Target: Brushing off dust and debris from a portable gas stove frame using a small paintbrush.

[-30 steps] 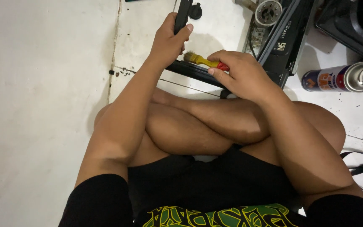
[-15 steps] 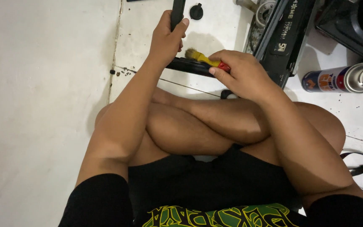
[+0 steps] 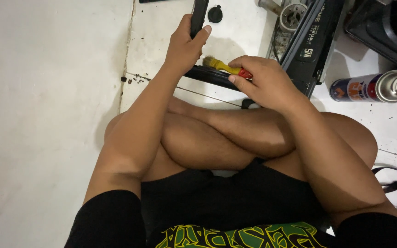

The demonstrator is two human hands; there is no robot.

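Left hand wrapped tight round black bar, upright on floor. Right hand pinching brush handle, bristles near bar's base. Probably light, rigid; best gripped mid-handle.

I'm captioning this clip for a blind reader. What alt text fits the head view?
Seen from above, a person sitting cross-legged on a white floor grips a black frame part with the left hand while the right hand holds a small yellow-handled brush to it. A spray can lies to the right.
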